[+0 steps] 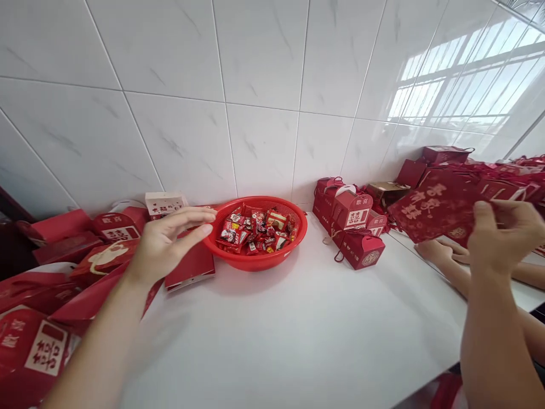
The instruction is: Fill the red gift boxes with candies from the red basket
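Note:
My left hand [170,244] is raised at the left, its fingers stretched out and the thumb apart, holding nothing. Its fingertips are close to the rim of a red plastic basket [255,262] filled with wrapped candies [258,227]. Below that hand lies a red box [191,264], partly covered by it. At the right, my right hand [506,233] pinches the edge of a flat red gift bag [434,207] with gold characters, held up above the table. The bag is slightly blurred and hides part of what is behind it.
Red gift boxes [121,233] are piled at the left. More boxes [351,213] stand right of the basket against the tiled wall [264,147]. A red heap [506,170] fills the far right. Another person's hands [438,253] rest on the white table [289,335].

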A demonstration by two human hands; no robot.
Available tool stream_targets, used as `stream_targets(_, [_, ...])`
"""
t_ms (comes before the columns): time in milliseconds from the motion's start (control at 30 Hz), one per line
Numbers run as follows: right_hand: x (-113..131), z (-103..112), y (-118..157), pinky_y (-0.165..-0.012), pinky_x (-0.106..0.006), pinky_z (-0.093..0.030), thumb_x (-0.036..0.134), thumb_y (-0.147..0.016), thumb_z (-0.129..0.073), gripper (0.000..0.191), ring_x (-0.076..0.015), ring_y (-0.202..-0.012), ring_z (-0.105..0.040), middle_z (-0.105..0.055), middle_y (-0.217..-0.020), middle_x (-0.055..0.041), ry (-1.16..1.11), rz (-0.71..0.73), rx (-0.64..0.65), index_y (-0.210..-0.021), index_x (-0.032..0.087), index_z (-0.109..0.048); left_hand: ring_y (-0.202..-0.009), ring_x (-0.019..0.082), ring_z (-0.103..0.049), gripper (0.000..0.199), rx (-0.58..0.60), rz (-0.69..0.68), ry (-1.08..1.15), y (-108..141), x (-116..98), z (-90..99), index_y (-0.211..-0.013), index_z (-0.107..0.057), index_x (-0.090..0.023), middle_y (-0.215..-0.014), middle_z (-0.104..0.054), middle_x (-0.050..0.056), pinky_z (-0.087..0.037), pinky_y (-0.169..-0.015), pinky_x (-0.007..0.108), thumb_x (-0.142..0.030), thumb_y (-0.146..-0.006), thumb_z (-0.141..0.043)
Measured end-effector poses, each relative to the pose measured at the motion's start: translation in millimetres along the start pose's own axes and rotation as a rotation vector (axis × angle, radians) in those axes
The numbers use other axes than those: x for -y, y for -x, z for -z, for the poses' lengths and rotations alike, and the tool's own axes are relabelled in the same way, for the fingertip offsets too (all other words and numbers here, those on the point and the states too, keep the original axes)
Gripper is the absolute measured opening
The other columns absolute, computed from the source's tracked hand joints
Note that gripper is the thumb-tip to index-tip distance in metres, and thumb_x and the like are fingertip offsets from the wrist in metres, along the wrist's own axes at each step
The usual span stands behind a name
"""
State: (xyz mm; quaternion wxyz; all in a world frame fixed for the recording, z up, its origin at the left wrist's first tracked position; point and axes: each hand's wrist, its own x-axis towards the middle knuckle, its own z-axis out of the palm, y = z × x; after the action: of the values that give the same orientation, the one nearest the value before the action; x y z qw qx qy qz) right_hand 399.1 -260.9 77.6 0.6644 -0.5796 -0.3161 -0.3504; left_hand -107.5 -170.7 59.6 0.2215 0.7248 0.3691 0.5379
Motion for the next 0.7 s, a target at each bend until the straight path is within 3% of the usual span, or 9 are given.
stream_targets(200, [-48.0, -21.9, 42.8, -0.072, -0.038, -0.046, 0.032, -0.068, -0.055, 0.011, -0.0244, -0.068, -0.059, -0.063, -0.065, -0.0059, 0.322, -0.234, 0.417, -0.069, 0.022, -0.058, -0.114, 0.026, -0.065, 0.020, -0.134, -0.012, -0.112, -2.2, -1.4, 23.3, -0.092, -0.073, -0.020, -0.112, -0.074, 0.006, -0.051, -0.107, 0.046, -0.031, -0.076, -0.072])
stream_targets(367, [-61.8, -37.0, 76.6, -0.073, -0.042, -0.046, 0.030, -0.069, -0.054, 0.007, -0.0258, -0.065, -0.057, -0.062, -0.063, -0.0059, 0.357, -0.343, 0.536, -0.066, 0.024, -0.054, -0.108, 0.025, -0.067, 0.026, -0.263, 0.008, -0.243, -2.2, 0.2, 47.4, -0.090, -0.072, -0.017, -0.112, -0.072, 0.007, -0.053, -0.104, 0.043, -0.036, -0.071, -0.070])
stream_targets(467, [-61.9, -38.5, 79.5, -0.074, -0.046, -0.045, 0.028, -0.067, -0.059, 0.014, -0.0296, -0.067, -0.057, -0.053, -0.055, -0.0030, 0.359, -0.402, 0.537, -0.061, 0.028, -0.047, -0.110, 0.024, -0.065, 0.030, -0.332, 0.062, -0.404, -2.4, 7.6, 62.1, -0.093, -0.072, -0.016, -0.115, -0.071, 0.007, -0.051, -0.105, 0.042, -0.036, -0.072, -0.067])
stream_targets(567, [-55.0, -38.2, 75.1, -0.081, -0.053, -0.045, 0.025, -0.060, -0.066, 0.026, -0.0356, -0.080, -0.059, -0.044, -0.050, -0.0007, 0.324, -0.404, 0.374, -0.059, 0.031, -0.041, -0.114, 0.023, -0.063, 0.030, -0.333, 0.138, -0.625, -2.3, 14.4, 72.1, -0.100, -0.072, -0.017, -0.118, -0.070, 0.006, -0.047, -0.108, 0.042, -0.033, -0.076, -0.062])
stream_targets(633, [-46.0, -39.3, 72.5, -0.085, -0.055, -0.044, 0.023, -0.057, -0.065, 0.030, -0.0375, -0.088, -0.059, -0.039, -0.049, -0.0001, 0.262, -0.344, 0.211, -0.060, 0.033, -0.037, -0.117, 0.025, -0.061, 0.033, -0.263, 0.246, -0.794, -1.9, 17.0, 75.1, -0.107, -0.072, -0.017, -0.121, -0.069, 0.007, -0.045, -0.109, 0.043, -0.030, -0.080, -0.059])
stream_targets(700, [-32.4, -42.6, 72.2, -0.081, -0.054, -0.046, 0.024, -0.056, -0.063, 0.026, -0.0356, -0.083, -0.059, -0.042, -0.052, -0.0015, 0.154, -0.252, 0.140, -0.061, 0.033, -0.039, -0.116, 0.028, -0.061, 0.036, -0.146, 0.392, -0.924, -1.3, 19.5, 76.2, -0.113, -0.070, -0.017, -0.120, -0.070, 0.009, -0.046, -0.106, 0.045, -0.031, -0.082, -0.058])
